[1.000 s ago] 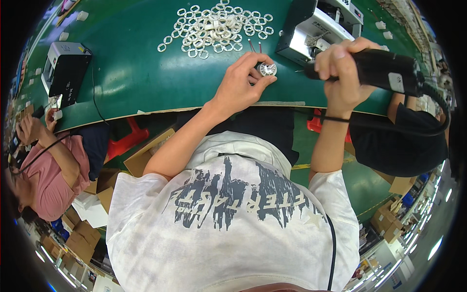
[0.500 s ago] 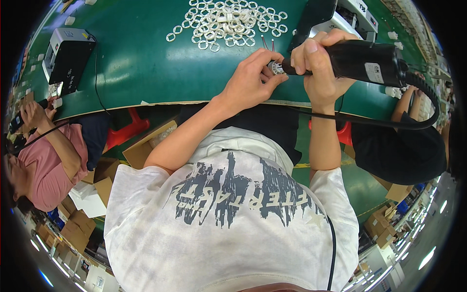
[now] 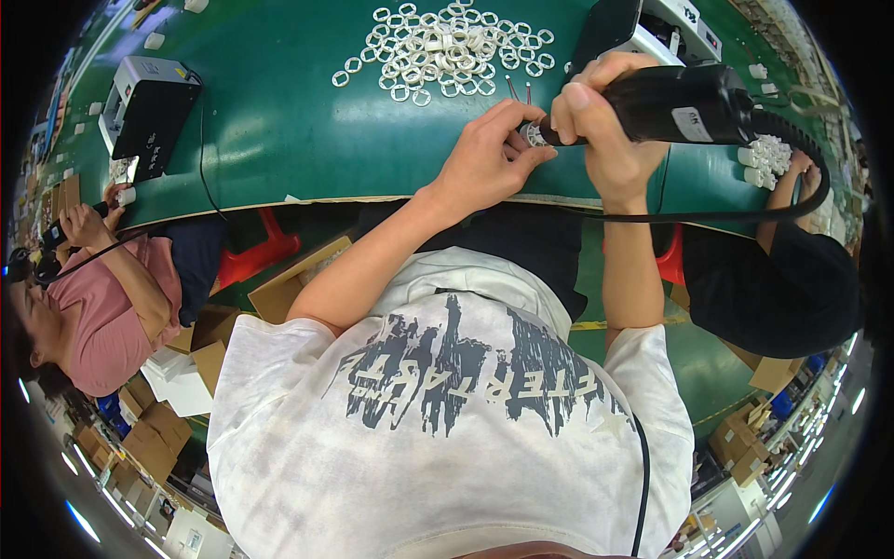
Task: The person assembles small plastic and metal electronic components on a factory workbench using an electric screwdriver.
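My left hand point(image 3: 486, 156) is closed, its thumb and fingers pinching a small round white part point(image 3: 535, 135) near the table's front edge. Two thin dark red wires point(image 3: 511, 88) show just beyond my fingertips; where they attach is hidden. Wrapped in my right hand point(image 3: 607, 126) is a black corded electric screwdriver point(image 3: 666, 104), lying nearly level. Its tip end meets the white part, but the contact itself is too small to make out. Farther back, a pile of white rings point(image 3: 438, 47) covers part of the green table point(image 3: 279, 121).
A black-and-silver machine point(image 3: 643, 37) stands beyond my right hand, another machine point(image 3: 144, 116) at the left. White parts point(image 3: 768, 160) cluster at the right. The driver's thick cable point(image 3: 726, 217) loops down right. Co-workers sit on both sides, one in a pink shirt point(image 3: 121, 326).
The whole view has shifted slightly. My right hand and the screwdriver have moved a little left relative to the table; the left hand keeps its pinch on the white part.
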The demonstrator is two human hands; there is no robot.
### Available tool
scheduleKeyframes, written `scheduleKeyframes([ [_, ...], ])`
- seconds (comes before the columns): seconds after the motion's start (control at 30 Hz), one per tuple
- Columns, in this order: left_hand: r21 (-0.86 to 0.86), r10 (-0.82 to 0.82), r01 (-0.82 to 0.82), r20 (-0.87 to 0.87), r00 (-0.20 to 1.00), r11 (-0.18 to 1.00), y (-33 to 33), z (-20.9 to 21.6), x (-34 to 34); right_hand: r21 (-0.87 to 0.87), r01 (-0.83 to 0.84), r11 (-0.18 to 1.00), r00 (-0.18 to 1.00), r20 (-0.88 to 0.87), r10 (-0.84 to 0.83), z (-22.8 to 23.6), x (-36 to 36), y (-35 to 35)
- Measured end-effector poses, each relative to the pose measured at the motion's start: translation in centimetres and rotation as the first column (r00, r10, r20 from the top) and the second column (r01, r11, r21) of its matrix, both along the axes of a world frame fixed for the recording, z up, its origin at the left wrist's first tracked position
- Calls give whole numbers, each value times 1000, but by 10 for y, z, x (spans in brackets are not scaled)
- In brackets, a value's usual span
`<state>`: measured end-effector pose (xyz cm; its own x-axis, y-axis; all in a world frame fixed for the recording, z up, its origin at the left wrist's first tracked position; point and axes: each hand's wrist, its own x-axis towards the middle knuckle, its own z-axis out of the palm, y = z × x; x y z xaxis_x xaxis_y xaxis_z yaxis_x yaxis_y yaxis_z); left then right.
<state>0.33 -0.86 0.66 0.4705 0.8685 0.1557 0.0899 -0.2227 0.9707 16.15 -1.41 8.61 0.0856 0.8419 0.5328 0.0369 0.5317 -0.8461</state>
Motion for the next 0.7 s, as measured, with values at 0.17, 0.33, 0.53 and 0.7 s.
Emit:
scheduleKeyframes([
  [0.17, 20, 10, -11, 11, 1000, 1000, 2, 3, -2, 114, 50, 992, 972, -234, -22, 20, 21, -15],
  [0.33, -127, 15, 0, 121, 993, 992, -3, 1, -5, 118, 366, 923, 931, -65, -360, -10, 20, -23],
  [0.53, -29, 99, -96, 129, 987, 995, 35, 50, -48, 260, 432, 864, 786, 362, -501, -74, 45, -69],
  [0.7, 302, 470, -436, -47, 881, 848, 191, 35, -91, -18, 237, 971, 844, 498, -197, -62, 5, -39],
])
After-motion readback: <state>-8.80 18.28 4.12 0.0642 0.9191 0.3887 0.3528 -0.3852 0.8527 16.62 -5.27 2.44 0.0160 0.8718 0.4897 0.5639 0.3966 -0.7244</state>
